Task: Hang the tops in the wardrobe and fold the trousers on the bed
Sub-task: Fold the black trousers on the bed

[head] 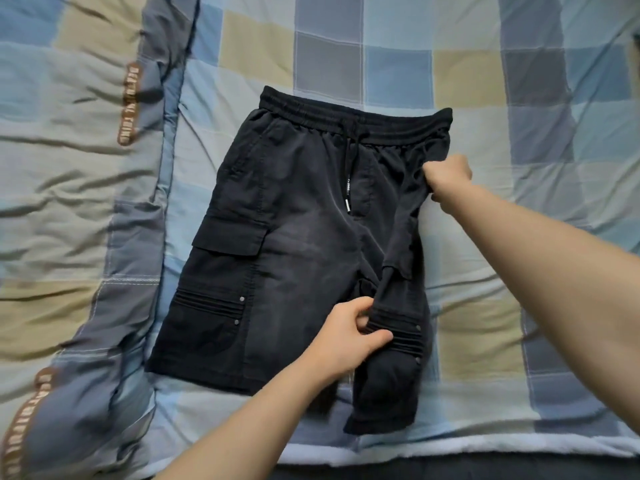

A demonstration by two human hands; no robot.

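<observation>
Black cargo shorts lie front up on the bed, waistband at the far end with a drawstring down the middle. The left leg lies flat with its pocket flap showing. The right leg is bunched and lifted into a narrow ridge. My right hand grips the fabric at the right hip, just below the waistband. My left hand pinches the right leg near its ribbed knee panel, thumb and fingers closed on the cloth.
The bed is covered by a blue, grey and beige checked sheet. A matching rumpled quilt with a brown lettered band lies along the left side. The bed's near edge runs across the bottom.
</observation>
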